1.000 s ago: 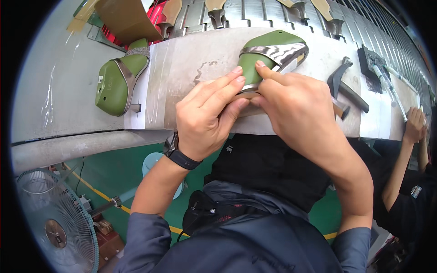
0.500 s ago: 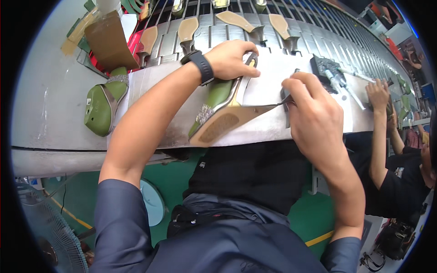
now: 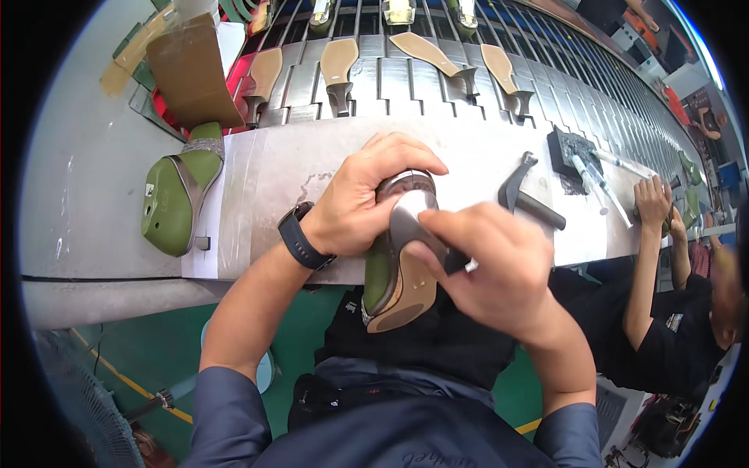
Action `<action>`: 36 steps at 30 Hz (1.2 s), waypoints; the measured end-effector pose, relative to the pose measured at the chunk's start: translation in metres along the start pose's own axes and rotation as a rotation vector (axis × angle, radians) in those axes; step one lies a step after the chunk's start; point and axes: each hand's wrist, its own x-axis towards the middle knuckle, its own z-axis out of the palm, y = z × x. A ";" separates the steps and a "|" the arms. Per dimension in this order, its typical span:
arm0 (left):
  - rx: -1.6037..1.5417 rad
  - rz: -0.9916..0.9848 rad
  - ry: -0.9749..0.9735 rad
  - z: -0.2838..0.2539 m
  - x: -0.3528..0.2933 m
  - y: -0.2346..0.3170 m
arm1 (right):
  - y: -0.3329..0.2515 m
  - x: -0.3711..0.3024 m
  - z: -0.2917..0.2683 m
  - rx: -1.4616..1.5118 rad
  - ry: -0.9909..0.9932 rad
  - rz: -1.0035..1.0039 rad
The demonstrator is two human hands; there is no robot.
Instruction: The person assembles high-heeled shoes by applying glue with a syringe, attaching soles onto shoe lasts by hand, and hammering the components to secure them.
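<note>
My left hand point(image 3: 360, 195) is closed round the heel end of a shoe on a green last point(image 3: 378, 273), its toe toward me past the bench edge. Against the shoe's underside lies a tan sole point(image 3: 413, 290) with a shiny grey heel point(image 3: 407, 221). My right hand point(image 3: 491, 261), slightly blurred, pinches this heeled sole at the heel. Part of the heel is hidden by the fingers. To the right of my hands, a dark hammer point(image 3: 538, 204) rests on the bench. Another shoe on a green last point(image 3: 173, 204) sits at the left.
Beyond the bench point(image 3: 265, 168), several heeled soles point(image 3: 338, 64) lie on a slatted metal conveyor point(image 3: 398, 90). A black block point(image 3: 568, 156) with syringes point(image 3: 591, 186) stands at the right. A cardboard piece point(image 3: 195, 74) is at the back left. A co-worker's hand point(image 3: 652, 201) works at far right.
Both hands have brought the shoe and sole nearer me and turned them toe-down. The sole, earlier angled away at its heel end, now lies along the shoe. The hammer has come into full view.
</note>
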 end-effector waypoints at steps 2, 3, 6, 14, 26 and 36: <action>-0.112 -0.022 0.011 -0.003 -0.001 -0.004 | -0.002 0.000 0.008 -0.068 0.097 -0.108; -0.221 -0.044 0.015 -0.003 0.000 -0.005 | 0.000 0.000 0.012 -0.073 0.090 -0.105; -0.046 -0.043 -0.005 -0.003 0.001 -0.004 | 0.007 -0.001 0.022 -0.206 0.104 -0.204; -0.011 -0.020 -0.013 -0.004 0.004 -0.006 | 0.004 -0.003 0.025 -0.197 0.085 -0.141; -0.066 -0.040 0.064 -0.004 0.006 -0.005 | 0.031 0.016 0.025 -0.304 0.111 -0.272; -0.390 -0.317 0.243 -0.023 0.028 -0.035 | 0.051 0.031 0.002 0.481 -0.011 0.814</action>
